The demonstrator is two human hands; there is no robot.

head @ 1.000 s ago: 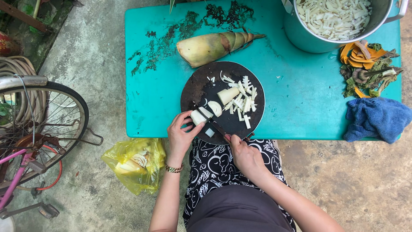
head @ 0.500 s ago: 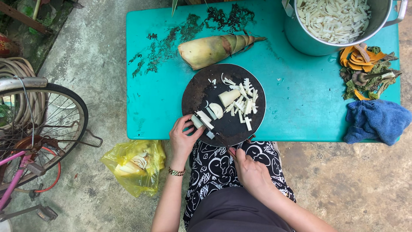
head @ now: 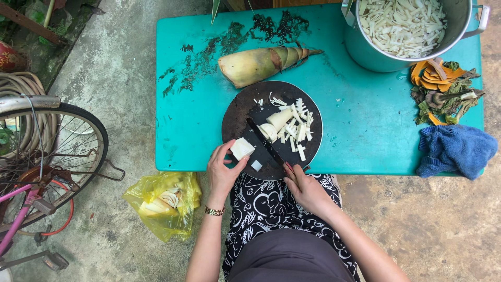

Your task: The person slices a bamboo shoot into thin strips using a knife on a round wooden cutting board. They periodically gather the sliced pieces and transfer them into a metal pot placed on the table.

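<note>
Outdoors, on a turquoise table [head: 365, 130], a white bamboo piece [head: 242, 148], newly shifted lower left, is being pinched by the left hand [head: 223, 172] on the round board [head: 237, 112] while a knife [head: 265, 143] is being gripped by the right hand [head: 305, 189], readied for slicing.

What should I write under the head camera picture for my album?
Left hand steadies a white bamboo piece on a round board; right hand holds the knife.

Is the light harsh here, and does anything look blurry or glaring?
Head view: soft, even daylight, only faint shadows under the table; no strong glare, even on the metal pot; the knife and both hands look sharp; the bicycle wheel at the edge looks slightly stretched.
</note>
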